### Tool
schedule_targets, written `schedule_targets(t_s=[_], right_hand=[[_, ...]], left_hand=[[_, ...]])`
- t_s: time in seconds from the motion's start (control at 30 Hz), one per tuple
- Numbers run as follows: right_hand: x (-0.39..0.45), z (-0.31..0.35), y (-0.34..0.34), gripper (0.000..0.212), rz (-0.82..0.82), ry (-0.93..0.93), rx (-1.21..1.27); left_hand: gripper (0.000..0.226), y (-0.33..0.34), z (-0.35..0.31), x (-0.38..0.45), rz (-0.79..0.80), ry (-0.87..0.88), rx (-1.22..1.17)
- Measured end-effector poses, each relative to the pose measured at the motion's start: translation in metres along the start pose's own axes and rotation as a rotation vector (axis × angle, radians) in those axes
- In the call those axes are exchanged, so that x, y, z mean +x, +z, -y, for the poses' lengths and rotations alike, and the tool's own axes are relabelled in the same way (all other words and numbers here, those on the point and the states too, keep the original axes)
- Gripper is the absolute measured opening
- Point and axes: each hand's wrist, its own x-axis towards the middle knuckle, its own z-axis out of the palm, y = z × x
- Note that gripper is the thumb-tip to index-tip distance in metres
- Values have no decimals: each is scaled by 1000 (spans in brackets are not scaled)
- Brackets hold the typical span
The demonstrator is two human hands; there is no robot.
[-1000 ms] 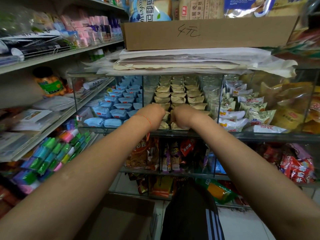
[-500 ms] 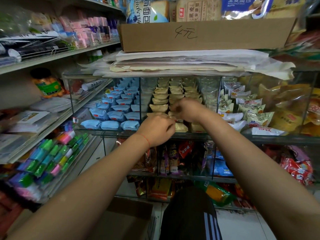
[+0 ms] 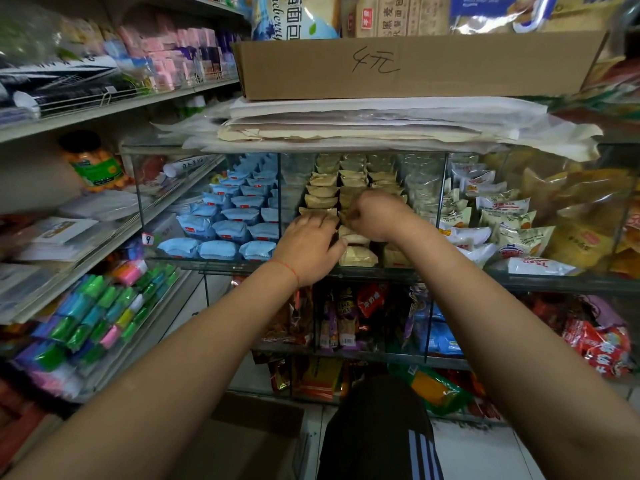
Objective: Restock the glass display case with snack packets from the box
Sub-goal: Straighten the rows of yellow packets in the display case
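Both arms reach into the middle compartment of the glass display case [image 3: 207, 268], among rows of tan snack packets [image 3: 358, 256]. The left hand [image 3: 308, 247] lies palm down on the packets at the front, its fingers fairly straight and close together, the fingertips touching a tan packet in the left column; a thin red string circles that wrist. The right hand [image 3: 375, 216] sits just beyond and to the right of the left fingertips, knuckles up, its fingers curled down onto a tan packet in the middle column. Whether they actually pinch it I cannot tell, since the back of the hand hides the tips.

Left of the left fingers, past a glass divider, lie blue packets [image 3: 235, 233] in tidy rows. Right of the right fingers, past another divider, stand white packets with printed fronts [image 3: 512, 233], and further right, yellow bags [image 3: 581, 202]. Above the fingers the case top carries a stack of flattened paper and plastic sheets [image 3: 381, 123], which overhangs the opening, and on that sits a cardboard carton [image 3: 415, 67] with handwriting on its face and bread bags behind it.

Below the fingers, the lower glass shelf holds red, purple and orange snack bags [image 3: 349, 320]. On the floor near the person's dark trouser leg, an open cardboard box [image 3: 249, 441] is partly hidden by the left forearm. Far left of the hands, sloping shelves hold coloured pieces in green, blue and pink [image 3: 93, 317].
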Motion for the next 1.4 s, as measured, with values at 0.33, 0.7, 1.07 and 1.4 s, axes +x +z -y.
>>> schedule_targets(t_s=[0.33,0.7,1.07,1.4], right_hand=[[11,4,2,38,220,68,-79],[44,-3,-22,32,190,48,-57],[69,-10,9,48,6,70,105],[95,2,21,55,119,23,-59]], left_hand=[[64,0,-1,29,222,-180,-2],[57,10,5,36,256,-188,7],[72,7,5,57,342,-236,10],[71,9,3,61,319,-216,89]])
